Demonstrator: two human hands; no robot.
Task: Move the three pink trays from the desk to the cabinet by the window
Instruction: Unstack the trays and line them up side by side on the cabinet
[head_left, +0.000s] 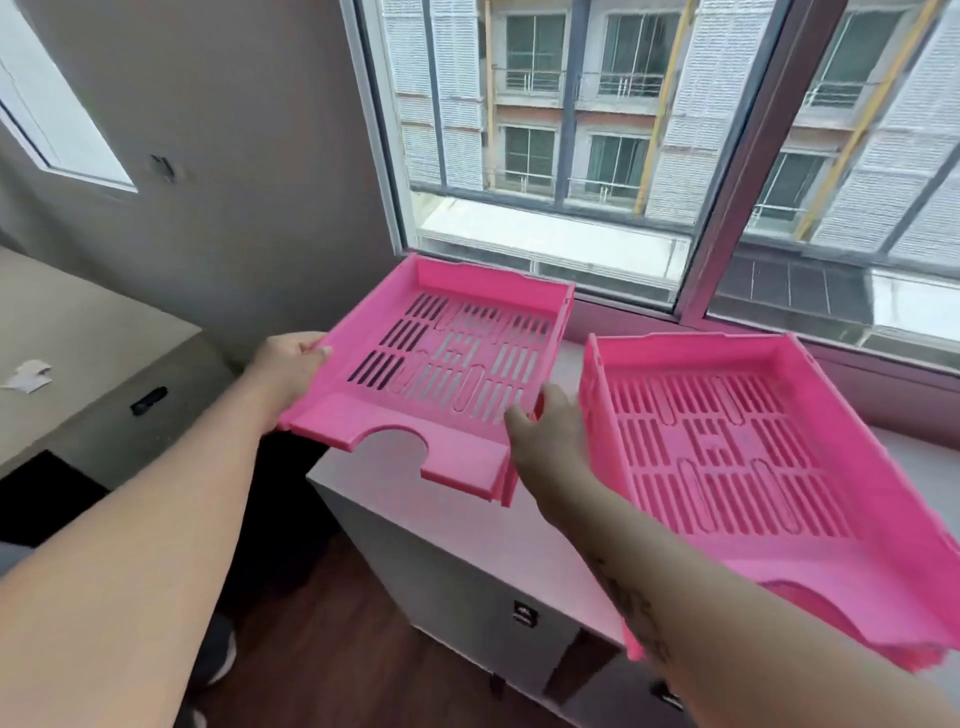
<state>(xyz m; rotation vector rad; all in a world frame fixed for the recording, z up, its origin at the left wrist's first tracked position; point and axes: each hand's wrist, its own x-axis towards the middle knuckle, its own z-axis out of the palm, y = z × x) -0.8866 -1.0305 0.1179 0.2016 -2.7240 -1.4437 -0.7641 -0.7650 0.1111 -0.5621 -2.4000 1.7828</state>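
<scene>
The left pink tray (441, 374), clamped at its side walls by the fingers of the left hand (288, 371) and right hand (545, 441) above the cabinet (467, 545) edge, could be tipped floorward if released overhanging, or knocked against the seated right tray (753, 467).

two bright pink slotted plastic trays (447, 364) at 12 and (753, 441) at 3, smooth, kinda satin | white laminate cabinet top (374, 470) matt | dark wood-look floor (332, 618) at 6 | grey metal window frame (727, 208), glossy glass
</scene>
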